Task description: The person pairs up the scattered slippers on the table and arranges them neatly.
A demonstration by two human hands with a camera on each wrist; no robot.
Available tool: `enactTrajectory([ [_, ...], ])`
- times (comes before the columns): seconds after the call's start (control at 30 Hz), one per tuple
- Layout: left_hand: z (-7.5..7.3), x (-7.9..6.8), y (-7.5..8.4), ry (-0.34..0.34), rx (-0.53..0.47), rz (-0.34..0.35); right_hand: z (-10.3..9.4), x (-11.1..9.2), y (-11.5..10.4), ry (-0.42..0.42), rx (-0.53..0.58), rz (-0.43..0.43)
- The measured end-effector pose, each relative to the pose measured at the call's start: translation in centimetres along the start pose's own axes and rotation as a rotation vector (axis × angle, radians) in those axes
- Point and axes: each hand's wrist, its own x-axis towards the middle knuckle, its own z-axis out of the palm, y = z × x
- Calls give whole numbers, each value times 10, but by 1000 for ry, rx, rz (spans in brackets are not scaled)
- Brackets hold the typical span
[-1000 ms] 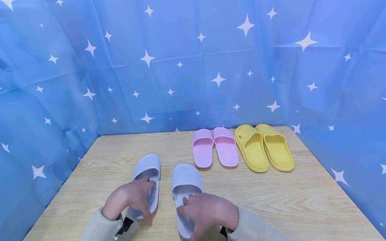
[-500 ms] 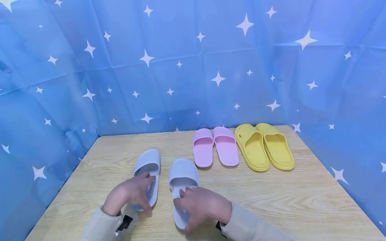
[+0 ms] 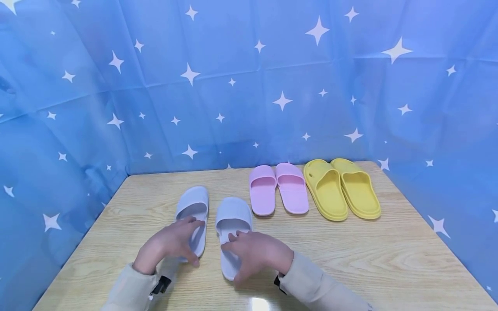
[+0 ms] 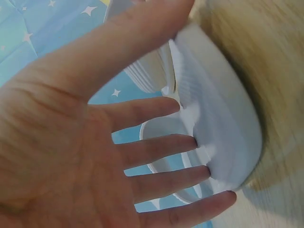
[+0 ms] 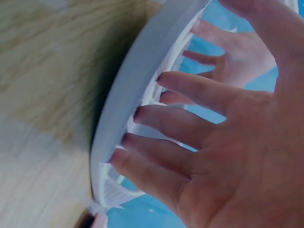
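Observation:
Two pale lavender slippers lie side by side on the wood-grain table, toes toward the back curtain. My left hand [image 3: 173, 241] rests its fingertips on the footbed of the left lavender slipper [image 3: 193, 198], thumb near the heel. In the left wrist view, the fingers of that left hand [image 4: 76, 137] are spread and straight, tips against the slipper [image 4: 228, 128]. Over the right lavender slipper [image 3: 234, 210], my right hand [image 3: 260, 251] touches the footbed with nearly straight fingers. The right wrist view shows the right hand [image 5: 232, 137] with fingertips along the slipper's edge [image 5: 126, 90].
Pink slippers [image 3: 262, 198] stand as a pair at the back of the table [image 3: 373, 268]. Close on their right is a pair of yellow slippers [image 3: 330, 196]. A blue star-patterned curtain [image 3: 233, 99] hangs behind and along both sides.
Both lavender slippers have slid toward the back of the table under my hands. The right one has also shifted slightly left, closer to the other. The pink and yellow pairs stay put.

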Motion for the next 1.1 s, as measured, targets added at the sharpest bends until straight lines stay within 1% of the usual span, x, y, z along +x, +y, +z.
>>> enactTrajectory([
  [0.13, 1, 2, -2, 16, -2, 10, 1, 6, 2, 28, 12, 10],
  [0.33, -1, 0, -1, -20, -48, 0, 2, 15, 4, 49, 37, 44],
  [0.43, -2, 0, 0, -30, -60, 6, 3, 20, 7, 64, 44, 51],
  [0.67, -2, -1, -1, -28, -42, 8, 6, 29, 11, 85, 42, 66],
  [0.8, -3, 3, -2, -22, -27, 25, 5, 33, 15, 78, 48, 82],
  [1.0, -7, 12, -3, -23, -9, 52, 3, 37, 20, 61, 85, 92],
  [1.1, -9, 18, -4, -26, -5, 46, 2, 39, 21, 59, 83, 94],
])
